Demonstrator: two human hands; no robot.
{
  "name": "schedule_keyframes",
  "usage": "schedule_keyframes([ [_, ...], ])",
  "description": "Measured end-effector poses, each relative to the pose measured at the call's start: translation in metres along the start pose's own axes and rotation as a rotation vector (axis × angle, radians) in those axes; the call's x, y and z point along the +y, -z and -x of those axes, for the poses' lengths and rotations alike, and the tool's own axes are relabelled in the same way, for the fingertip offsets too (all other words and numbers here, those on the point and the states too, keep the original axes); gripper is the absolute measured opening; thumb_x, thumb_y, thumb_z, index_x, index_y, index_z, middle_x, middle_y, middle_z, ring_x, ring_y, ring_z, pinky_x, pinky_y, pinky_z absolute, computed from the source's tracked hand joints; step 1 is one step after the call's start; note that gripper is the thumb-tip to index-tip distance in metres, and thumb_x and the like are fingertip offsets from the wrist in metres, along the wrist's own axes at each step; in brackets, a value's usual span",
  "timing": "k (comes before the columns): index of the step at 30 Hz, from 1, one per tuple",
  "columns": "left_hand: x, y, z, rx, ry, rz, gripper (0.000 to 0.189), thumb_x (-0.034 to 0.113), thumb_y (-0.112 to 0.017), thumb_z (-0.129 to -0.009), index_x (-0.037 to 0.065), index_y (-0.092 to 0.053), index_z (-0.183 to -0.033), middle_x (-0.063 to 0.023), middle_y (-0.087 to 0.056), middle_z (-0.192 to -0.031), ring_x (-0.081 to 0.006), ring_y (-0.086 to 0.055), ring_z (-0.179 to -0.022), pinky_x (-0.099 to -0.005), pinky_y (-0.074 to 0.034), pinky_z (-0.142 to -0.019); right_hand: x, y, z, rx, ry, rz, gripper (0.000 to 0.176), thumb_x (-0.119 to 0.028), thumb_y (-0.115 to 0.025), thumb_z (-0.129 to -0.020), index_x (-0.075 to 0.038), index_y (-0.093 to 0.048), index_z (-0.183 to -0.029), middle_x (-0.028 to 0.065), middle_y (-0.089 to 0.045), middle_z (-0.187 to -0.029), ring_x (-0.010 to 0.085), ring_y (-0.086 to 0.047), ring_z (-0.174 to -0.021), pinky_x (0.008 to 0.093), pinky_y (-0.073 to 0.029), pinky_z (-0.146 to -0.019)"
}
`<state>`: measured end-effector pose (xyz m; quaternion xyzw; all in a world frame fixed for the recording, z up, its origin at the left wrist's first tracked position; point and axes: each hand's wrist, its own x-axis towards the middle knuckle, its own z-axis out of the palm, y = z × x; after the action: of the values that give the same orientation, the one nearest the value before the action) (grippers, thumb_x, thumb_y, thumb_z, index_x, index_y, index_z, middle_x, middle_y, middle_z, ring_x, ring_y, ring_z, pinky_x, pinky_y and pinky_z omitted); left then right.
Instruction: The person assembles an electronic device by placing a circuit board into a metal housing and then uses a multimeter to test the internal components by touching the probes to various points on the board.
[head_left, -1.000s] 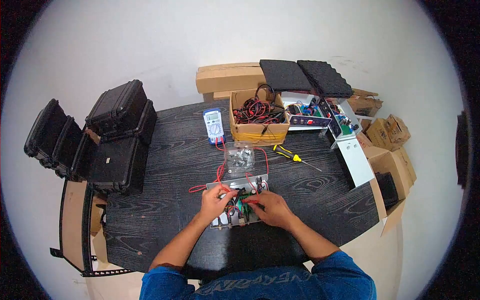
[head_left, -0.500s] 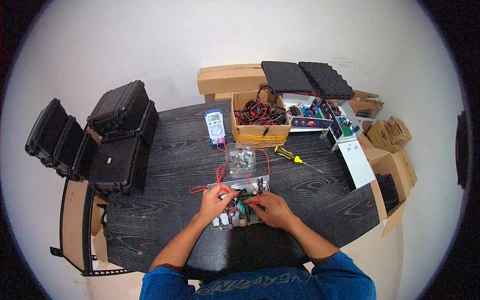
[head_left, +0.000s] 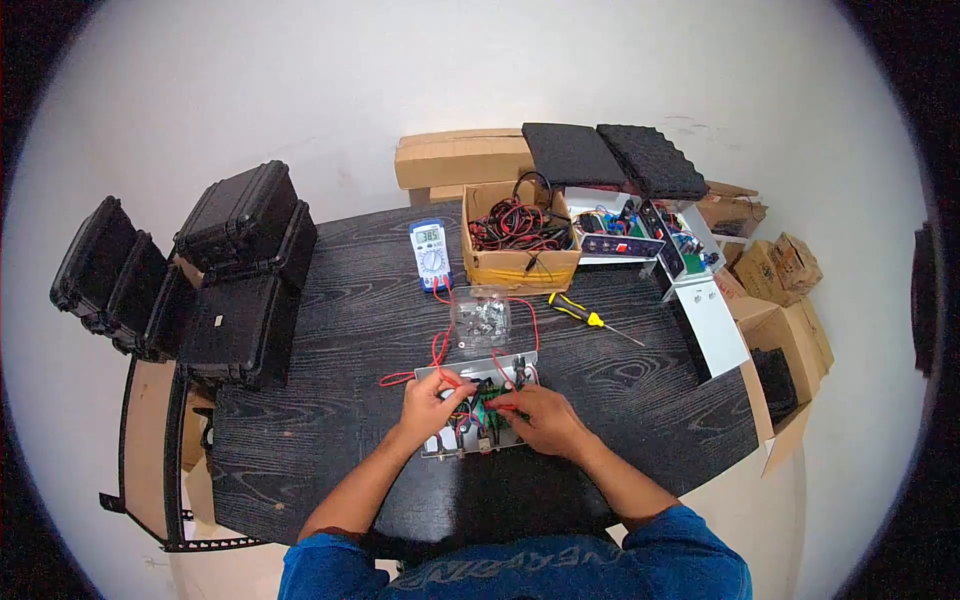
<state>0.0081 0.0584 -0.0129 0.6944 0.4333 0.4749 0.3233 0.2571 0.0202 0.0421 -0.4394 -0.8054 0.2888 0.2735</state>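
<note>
My left hand [head_left: 432, 402] is closed around a red test probe [head_left: 452, 380], its tip over the wiring inside an open metal enclosure [head_left: 462, 375]. A second red probe [head_left: 505, 407] is pinched in my right hand [head_left: 545, 418], pointing at the green circuit board [head_left: 483, 408]. Fingers hide part of the board and both tips. Red leads run from the probes to a blue and white multimeter [head_left: 431, 256], whose display reads about 385. Just behind the enclosure lies a clear plastic box [head_left: 482, 320] of small metal hardware.
A yellow and black screwdriver [head_left: 580, 311] lies on the dark table [head_left: 350, 300]. Behind it stand a cardboard box [head_left: 520, 270] of cables and opened electronic units [head_left: 615, 245]. Black hard cases [head_left: 240, 320] fill the left side; an open carton [head_left: 785, 400] is at the right.
The multimeter's display has gone from about 329 to about 385. Both hands keep nearly the same position, still holding the probes at the board.
</note>
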Motion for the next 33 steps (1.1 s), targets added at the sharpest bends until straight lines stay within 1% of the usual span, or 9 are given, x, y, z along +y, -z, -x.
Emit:
schedule_keyframes([
  [3, 0.006, 0.001, -0.001, -0.005, -0.001, -0.012, 0.015, 0.010, -0.081, -0.091, 0.002, -0.068, -0.093, -0.0068, -0.080, -0.090, -0.0119, -0.077, -0.085, -0.0265, -0.059, -0.074, 0.002, -0.001, 0.000, 0.026, 0.047, 0.009, 0.024, -0.014, -0.071, -0.094, -0.015, -0.074, -0.117, 0.0121, -0.069, -0.094, 0.0334, -0.069, -0.090, 0.0438, -0.055, -0.081],
  [12, -0.002, -0.001, 0.001, 0.008, 0.007, 0.031, 0.013, 0.009, -0.080, -0.091, 0.002, -0.069, -0.094, -0.0079, -0.080, -0.090, -0.0151, -0.078, -0.084, -0.0296, -0.061, -0.075, 0.000, 0.000, 0.000, 0.015, 0.037, 0.005, 0.024, -0.015, -0.070, -0.094, -0.015, -0.074, -0.118, 0.0120, -0.069, -0.095, 0.0335, -0.069, -0.090, 0.0444, -0.055, -0.081],
  [18, 0.009, 0.001, -0.001, 0.013, -0.001, -0.006, 0.013, 0.009, -0.080, -0.091, 0.002, -0.070, -0.092, -0.0083, -0.080, -0.089, -0.0143, -0.078, -0.083, -0.0292, -0.060, -0.073, 0.000, 0.000, 0.000, 0.005, 0.032, 0.021, 0.024, -0.015, -0.070, -0.094, -0.016, -0.074, -0.118, 0.0123, -0.069, -0.095, 0.0339, -0.069, -0.091, 0.0448, -0.055, -0.081],
  [24, -0.003, -0.003, 0.001, 0.021, -0.023, 0.031, 0.014, 0.010, -0.081, -0.090, 0.002, -0.070, -0.092, -0.0078, -0.079, -0.087, -0.0119, -0.076, -0.079, -0.0282, -0.059, -0.072, 0.001, -0.001, 0.000, 0.000, 0.017, 0.022, 0.024, -0.014, -0.070, -0.095, -0.015, -0.074, -0.118, 0.0130, -0.069, -0.095, 0.0343, -0.069, -0.091, 0.0444, -0.056, -0.081],
  [27, -0.001, -0.002, 0.002, 0.014, 0.018, 0.018, 0.013, 0.007, -0.079, -0.091, 0.001, -0.068, -0.093, -0.0088, -0.079, -0.088, -0.0126, -0.076, -0.081, -0.0287, -0.059, -0.073, -0.001, -0.001, 0.000, 0.044, 0.046, 0.002, 0.023, -0.014, -0.070, -0.095, -0.015, -0.074, -0.117, 0.0134, -0.069, -0.096, 0.0345, -0.069, -0.090, 0.0441, -0.056, -0.080],
  [30, 0.006, -0.001, 0.001, 0.056, 0.003, 0.161, 0.012, 0.003, -0.076, -0.093, -0.001, -0.065, -0.097, -0.0102, -0.078, -0.090, -0.0138, -0.076, -0.085, -0.0290, -0.060, -0.075, -0.001, 0.000, 0.002, 0.140, 0.071, 0.022, 0.019, -0.017, -0.069, -0.096, -0.013, -0.072, -0.114, 0.0136, -0.071, -0.099, 0.0341, -0.071, -0.090, 0.0441, -0.058, -0.078],
  [33, 0.003, -0.003, 0.004, 0.193, 0.079, 0.297, 0.012, -0.001, -0.073, -0.094, -0.001, -0.063, -0.100, -0.0115, -0.077, -0.094, -0.0149, -0.075, -0.086, -0.0294, -0.060, -0.077, 0.002, -0.004, 0.005, 0.205, 0.009, -0.088, 0.018, -0.015, -0.069, -0.095, -0.011, -0.070, -0.112, 0.0137, -0.072, -0.102, 0.0348, -0.071, -0.093, 0.0440, -0.057, -0.082],
])
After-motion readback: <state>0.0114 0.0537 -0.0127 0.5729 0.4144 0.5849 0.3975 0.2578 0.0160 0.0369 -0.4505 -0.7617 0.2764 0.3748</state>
